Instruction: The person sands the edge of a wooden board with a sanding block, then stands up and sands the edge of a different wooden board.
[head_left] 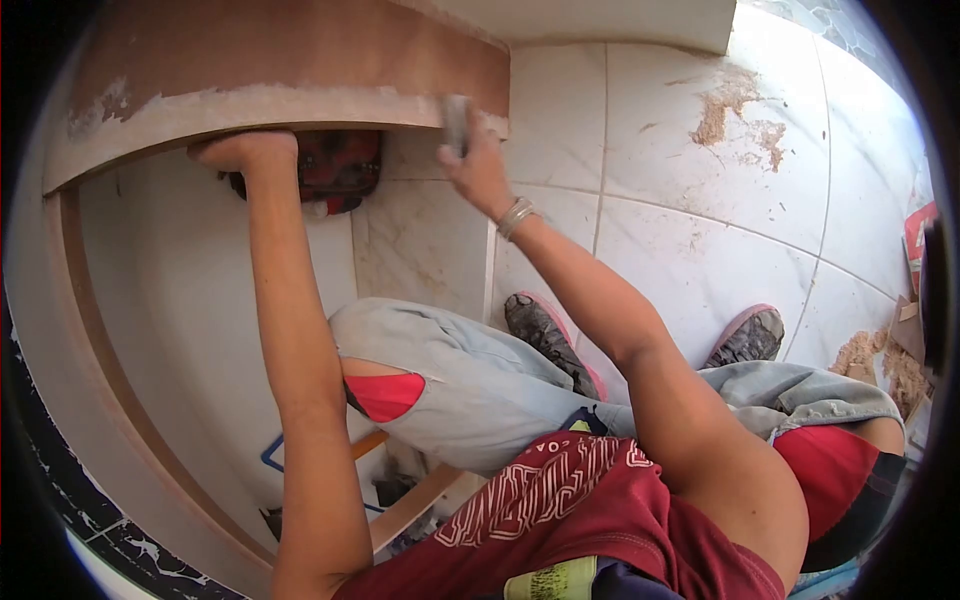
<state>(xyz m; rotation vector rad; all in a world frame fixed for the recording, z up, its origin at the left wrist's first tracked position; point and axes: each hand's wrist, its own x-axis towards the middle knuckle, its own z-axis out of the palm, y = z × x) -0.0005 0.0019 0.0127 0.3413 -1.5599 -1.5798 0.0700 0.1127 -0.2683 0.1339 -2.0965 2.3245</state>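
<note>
A curved wooden panel (280, 60) with a pale, filler-coated edge spans the top left. My left hand (245, 152) grips the underside of that edge, fingers curled around it. My right hand (478, 160) presses a small grey sanding block (457, 118) against the right end of the pale edge. A metal bracelet (516, 216) sits on my right wrist.
A red and black object (340, 165) lies on the floor under the panel. My knees in torn jeans and two shoes (545, 335) rest on white marble tiles (700, 260). Sawdust patches (735, 110) lie at the upper right, more debris at the right edge.
</note>
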